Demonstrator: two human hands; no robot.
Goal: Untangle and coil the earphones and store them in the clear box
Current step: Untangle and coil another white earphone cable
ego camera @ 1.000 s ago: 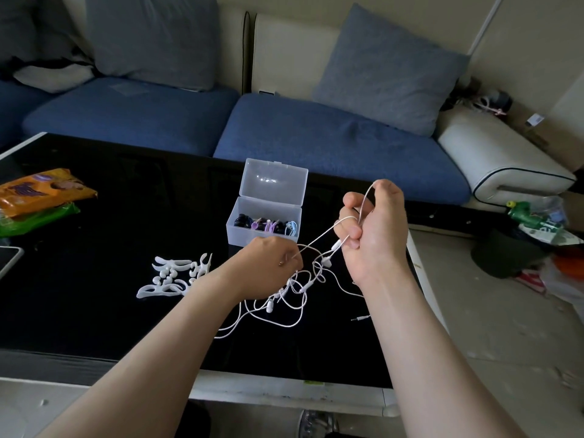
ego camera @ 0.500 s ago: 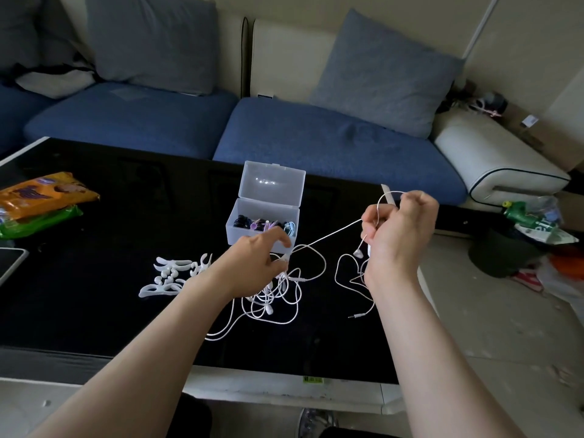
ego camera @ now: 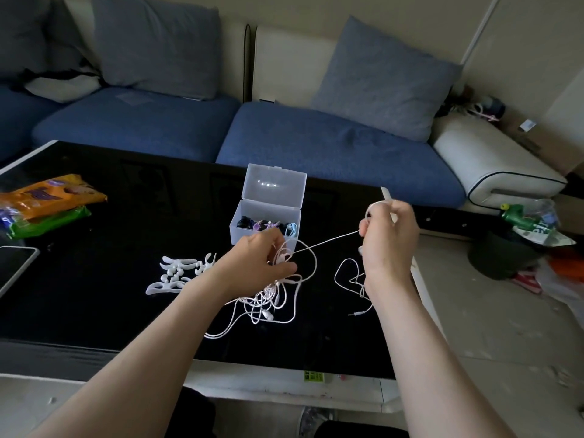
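A tangle of white earphone cables [ego camera: 271, 298] lies on the black table [ego camera: 94, 279] in front of the clear box [ego camera: 265, 229]. The box stands with its lid up and holds several coiled earphones. My left hand [ego camera: 262, 263] grips a bunch of the tangled cable just above the heap. My right hand [ego camera: 388, 245] pinches one strand, which runs taut between the two hands. A loose loop of cable [ego camera: 347, 276] hangs below my right hand, and its jack plug [ego camera: 355, 314] lies on the table.
White plastic cable winders [ego camera: 177, 273] lie left of the tangle. Orange and green snack bags [ego camera: 47, 207] and a phone [ego camera: 12, 267] sit at the table's left. A blue sofa [ego camera: 316, 147] stands behind. Clutter [ego camera: 531, 235] covers the floor at the right.
My right hand has pulled a strand out to the right, away from the tangle, drawing it taut. My left hand has dropped onto the heap and holds it down.
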